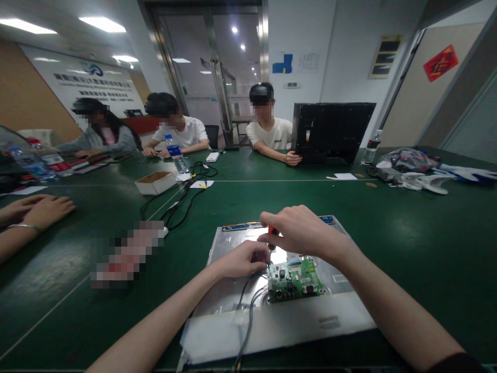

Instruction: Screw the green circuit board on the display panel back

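My right hand point(303, 228) is closed around the red-and-black handle of a screwdriver point(273, 231), held upright with its shaft pointing down. The tip meets the upper left corner of a green circuit board point(297, 280). Beside that tip, my left hand point(243, 259) has its thumb and fingers pinched together; what lies between them is hidden. The board sits on the back of a silver display panel point(229, 241), which lies flat on the table. Dark cables point(250, 316) run from near the board across a whitish strip point(217, 336) along the panel's near edge.
On the green table point(419, 248) stand a small open box point(156, 183), a water bottle point(176, 155) and black cables point(188, 204). A blurred pinkish object point(130, 254) lies left. Across, a person holds a black monitor point(334, 132). Another person's hands point(42, 212) rest at left.
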Tool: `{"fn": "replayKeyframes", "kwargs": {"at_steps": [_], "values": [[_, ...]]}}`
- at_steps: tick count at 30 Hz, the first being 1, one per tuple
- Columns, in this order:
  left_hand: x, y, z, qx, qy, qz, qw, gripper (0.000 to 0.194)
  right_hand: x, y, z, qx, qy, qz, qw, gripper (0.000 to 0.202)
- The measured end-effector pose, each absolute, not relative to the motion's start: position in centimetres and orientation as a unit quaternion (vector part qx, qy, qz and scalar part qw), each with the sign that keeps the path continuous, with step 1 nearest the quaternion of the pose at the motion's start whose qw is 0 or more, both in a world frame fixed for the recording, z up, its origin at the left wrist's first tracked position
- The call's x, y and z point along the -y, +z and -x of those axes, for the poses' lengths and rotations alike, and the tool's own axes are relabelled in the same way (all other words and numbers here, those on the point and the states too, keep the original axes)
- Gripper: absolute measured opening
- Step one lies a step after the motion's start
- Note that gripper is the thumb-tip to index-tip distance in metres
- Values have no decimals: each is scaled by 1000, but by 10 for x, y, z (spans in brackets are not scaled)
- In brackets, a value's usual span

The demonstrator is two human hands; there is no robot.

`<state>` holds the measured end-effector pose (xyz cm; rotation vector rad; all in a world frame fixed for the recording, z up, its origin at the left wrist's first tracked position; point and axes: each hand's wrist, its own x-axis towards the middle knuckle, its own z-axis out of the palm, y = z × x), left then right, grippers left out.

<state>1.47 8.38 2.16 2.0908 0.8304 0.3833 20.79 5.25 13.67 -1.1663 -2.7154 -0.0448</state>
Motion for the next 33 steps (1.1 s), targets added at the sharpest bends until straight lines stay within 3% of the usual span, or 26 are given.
{"fn": "replayKeyframes", "kwargs": {"at_steps": [2,6,12,19,24,30,33], "values": [[-84,21,-15,-335,149,-833,415,5,-52,137,-208,916,-10,391,92,15],[-86,18,-14,-332,157,-833,415,7,-50,136,-208,927,16,356,114,27],[-87,16,-13,-322,153,-835,418,8,-52,136,-210,920,-11,381,95,22],[-87,15,-13,-327,147,-833,423,9,-55,137,-213,920,13,380,98,32],[-84,18,-15,-334,152,-828,424,4,-55,136,-211,915,0,394,90,18],[-85,19,-15,-312,153,-832,433,7,-52,136,-211,924,8,368,106,26],[-86,19,-14,-325,153,-830,426,6,-52,136,-210,915,-18,389,101,20]]}}
